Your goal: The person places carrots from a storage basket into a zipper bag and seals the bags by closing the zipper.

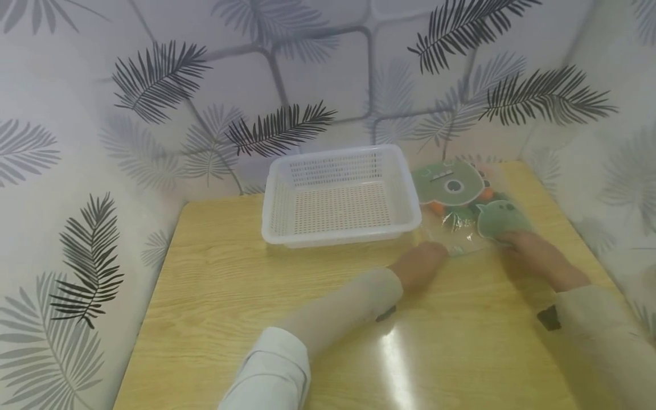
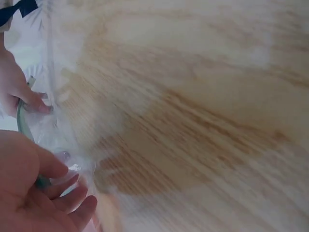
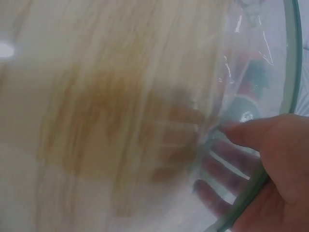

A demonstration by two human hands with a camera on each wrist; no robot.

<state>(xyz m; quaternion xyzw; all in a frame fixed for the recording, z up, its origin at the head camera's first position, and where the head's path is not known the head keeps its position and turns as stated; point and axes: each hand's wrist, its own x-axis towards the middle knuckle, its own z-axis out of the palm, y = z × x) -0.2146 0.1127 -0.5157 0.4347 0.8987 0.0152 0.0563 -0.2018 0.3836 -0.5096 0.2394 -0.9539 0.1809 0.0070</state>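
A clear plastic bag [image 1: 463, 242] printed or filled with green cartoon-animal shapes lies at the table's back right. A large green shape [image 1: 446, 182] with one round eye and a smaller green shape [image 1: 504, 216] show on it, with orange bits between. My left hand [image 1: 421, 265] pinches the bag's near left edge; in the left wrist view its thumb and curled fingers [image 2: 70, 200] meet at the plastic. At the near right side my right hand [image 1: 540, 256] grips the bag, thumb on top. Its other fingers [image 3: 222, 169] show through the clear plastic in the right wrist view, beside a green curved edge.
A white perforated plastic basket [image 1: 340, 236] stands at the back of the wooden table [image 1: 215, 296], left of the bag and close against it. Behind the table is a wall [image 1: 328, 74] covered in a leaf pattern.
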